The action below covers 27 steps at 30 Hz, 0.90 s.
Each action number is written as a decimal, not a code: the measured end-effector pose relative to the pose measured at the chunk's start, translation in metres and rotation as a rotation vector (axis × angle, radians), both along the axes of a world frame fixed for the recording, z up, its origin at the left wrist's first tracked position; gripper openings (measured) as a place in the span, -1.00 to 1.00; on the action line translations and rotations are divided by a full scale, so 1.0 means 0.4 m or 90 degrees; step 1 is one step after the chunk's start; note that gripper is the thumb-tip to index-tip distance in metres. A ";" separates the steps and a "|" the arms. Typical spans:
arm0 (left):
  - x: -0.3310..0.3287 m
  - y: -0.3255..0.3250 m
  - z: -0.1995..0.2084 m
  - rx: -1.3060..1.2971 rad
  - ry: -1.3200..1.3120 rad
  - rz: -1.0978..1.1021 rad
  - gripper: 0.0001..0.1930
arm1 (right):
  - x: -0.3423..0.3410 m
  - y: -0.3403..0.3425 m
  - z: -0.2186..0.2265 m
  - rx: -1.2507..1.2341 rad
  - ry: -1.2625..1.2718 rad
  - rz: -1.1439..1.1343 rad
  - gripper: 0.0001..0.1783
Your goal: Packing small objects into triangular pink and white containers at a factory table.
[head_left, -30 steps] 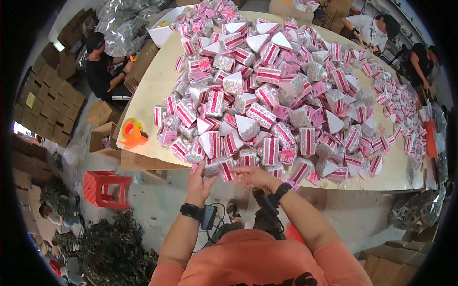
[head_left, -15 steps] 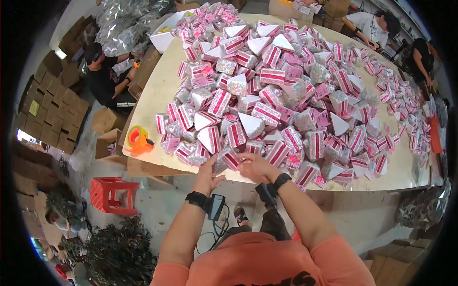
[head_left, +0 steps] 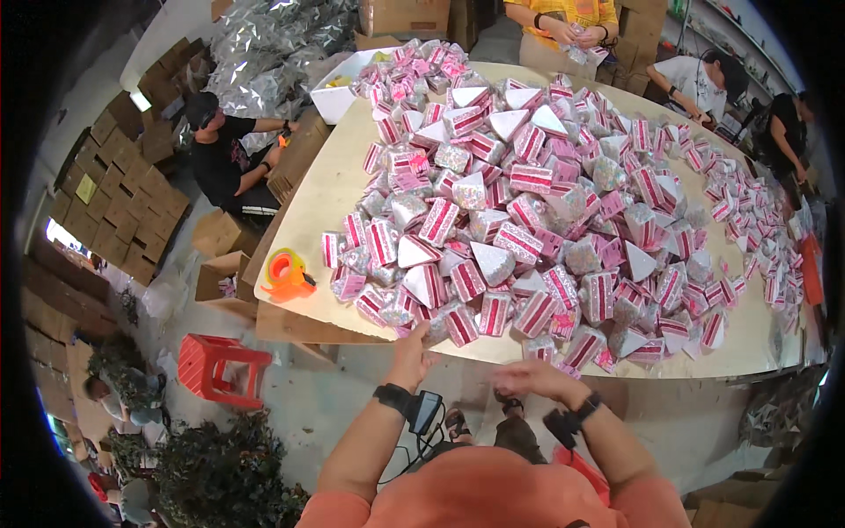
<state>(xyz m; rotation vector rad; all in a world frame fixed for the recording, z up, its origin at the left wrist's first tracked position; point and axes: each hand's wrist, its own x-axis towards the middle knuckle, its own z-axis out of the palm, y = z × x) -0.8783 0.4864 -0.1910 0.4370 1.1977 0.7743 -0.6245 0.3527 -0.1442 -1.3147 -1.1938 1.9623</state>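
Observation:
Wrapped cake-slice-shaped pieces [head_left: 531,179], with white tops and pink-and-red layered sides, lie in a large heap on the pale table [head_left: 321,207]. At the near table edge is my left hand [head_left: 410,359], its index finger stretched toward the heap and its thumb apart. Its fingertip is beside a clear-wrapped slice [head_left: 435,332]; whether they touch I cannot tell. A second slice [head_left: 460,325] lies just to the right. My right hand [head_left: 537,378] hovers off the table's front edge, fingers loosely extended, with nothing seen in it. Both wrists wear black straps with small devices.
An orange tape dispenser [head_left: 290,280] sits on the table's left corner. A red stool [head_left: 220,365] and open carton [head_left: 223,280] stand left of the table. A white bin [head_left: 333,99] is at the far left. Several people work around, one in yellow [head_left: 576,18] across the table.
My right hand has drawn back from the slices at the table edge, toward my body and to the right. My left hand stays by the edge. The whole view has shifted, showing more beyond the table.

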 end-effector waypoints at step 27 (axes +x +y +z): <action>-0.080 -0.019 -0.048 0.010 -0.014 -0.106 -0.42 | 0.217 0.021 -0.089 0.080 -0.180 -0.197 -0.75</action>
